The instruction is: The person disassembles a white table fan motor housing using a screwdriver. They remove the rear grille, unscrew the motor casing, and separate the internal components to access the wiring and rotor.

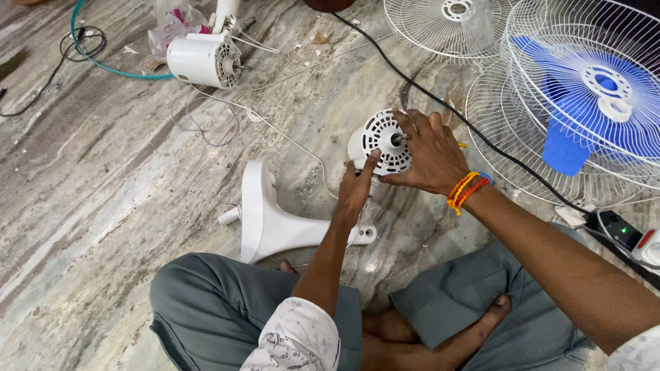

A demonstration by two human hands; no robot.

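We sat cross-legged on a streaked marble floor [103, 172], smooth and veined grey and tan. Biggest around us were the round wire fan guards [543, 137], white and stacked at our right, one enclosing the blue fan blade [584, 103]. A black power cable [440, 99] ran past them to a power strip [622, 233]. Ahead of our knees lay the glossy white plastic fan stand [268, 220], on its side. At the far left lay a second white fan motor [203, 60] with loose thin wires. The white fan motor housing [380, 141], round with slotted vents, stood on the floor beside the stand. Our right hand [433, 154] was clenched over its far rim, fingers near the shaft; our left hand [355, 189] pinched its near edge.
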